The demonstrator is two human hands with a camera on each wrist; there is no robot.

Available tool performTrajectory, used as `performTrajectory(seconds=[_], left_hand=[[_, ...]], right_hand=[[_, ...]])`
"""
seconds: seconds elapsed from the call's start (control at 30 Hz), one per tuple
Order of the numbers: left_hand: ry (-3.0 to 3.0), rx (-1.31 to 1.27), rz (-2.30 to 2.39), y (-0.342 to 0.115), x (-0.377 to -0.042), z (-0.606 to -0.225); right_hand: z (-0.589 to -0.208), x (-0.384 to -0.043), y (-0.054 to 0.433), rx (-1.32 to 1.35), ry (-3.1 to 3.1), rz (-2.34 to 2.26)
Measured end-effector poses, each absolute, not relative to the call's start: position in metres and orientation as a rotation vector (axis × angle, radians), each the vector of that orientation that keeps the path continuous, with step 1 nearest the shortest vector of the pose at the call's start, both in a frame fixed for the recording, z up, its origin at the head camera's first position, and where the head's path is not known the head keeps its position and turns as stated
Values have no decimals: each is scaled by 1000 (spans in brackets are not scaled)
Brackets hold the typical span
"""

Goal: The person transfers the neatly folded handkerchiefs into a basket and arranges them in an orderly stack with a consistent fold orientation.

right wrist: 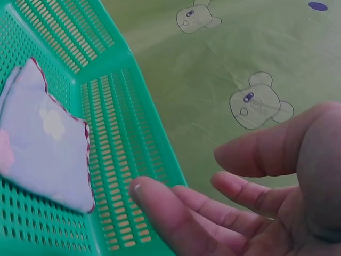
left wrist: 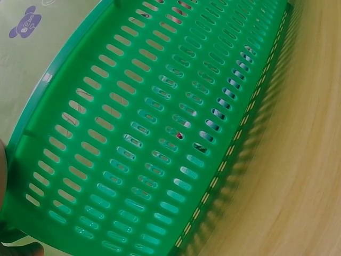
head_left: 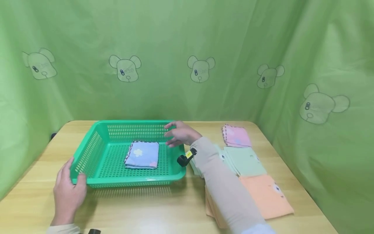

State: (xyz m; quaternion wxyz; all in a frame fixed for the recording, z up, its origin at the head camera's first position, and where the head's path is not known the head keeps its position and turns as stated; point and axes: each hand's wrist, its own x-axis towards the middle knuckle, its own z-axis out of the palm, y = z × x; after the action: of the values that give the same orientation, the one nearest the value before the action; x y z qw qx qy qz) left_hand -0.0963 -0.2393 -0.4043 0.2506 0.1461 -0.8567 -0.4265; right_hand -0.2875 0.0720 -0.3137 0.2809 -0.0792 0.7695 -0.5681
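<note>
A green plastic basket (head_left: pixel 131 179) with slotted walls stands on the table. Inside it, on its floor, lies a folded light-blue towel (head_left: pixel 143 156) with a pale flower and a checked edge. At the basket's near left corner, my left hand (head_left: pixel 69 191) grips the rim, thumb toward the near side. The left wrist view shows mostly the basket's near wall (left wrist: pixel 45 80). My right hand (head_left: pixel 182 133) is at the far right corner, fingers spread and apart, holding nothing. In the right wrist view those fingers (right wrist: pixel 170 213) overlap the basket's rim; whether they touch it, I cannot tell.
Right of the basket, a folded pink towel (head_left: pixel 237 136) lies at the back. Pale green folded towels (head_left: pixel 245 160) and orange ones (head_left: pixel 264 195) lie nearer, partly behind my right forearm. A green curtain (head_left: pixel 163 94) with bear heads surrounds the wooden table (head_left: pixel 140 211).
</note>
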Motion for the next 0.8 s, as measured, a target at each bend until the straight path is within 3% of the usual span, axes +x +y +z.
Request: performTrajectory(seconds=[0.8], left_hand=[[-2353,428,-1172,-240,-97,-405]], right_hand=[[-333,-318,156,-56,2166,-1774]])
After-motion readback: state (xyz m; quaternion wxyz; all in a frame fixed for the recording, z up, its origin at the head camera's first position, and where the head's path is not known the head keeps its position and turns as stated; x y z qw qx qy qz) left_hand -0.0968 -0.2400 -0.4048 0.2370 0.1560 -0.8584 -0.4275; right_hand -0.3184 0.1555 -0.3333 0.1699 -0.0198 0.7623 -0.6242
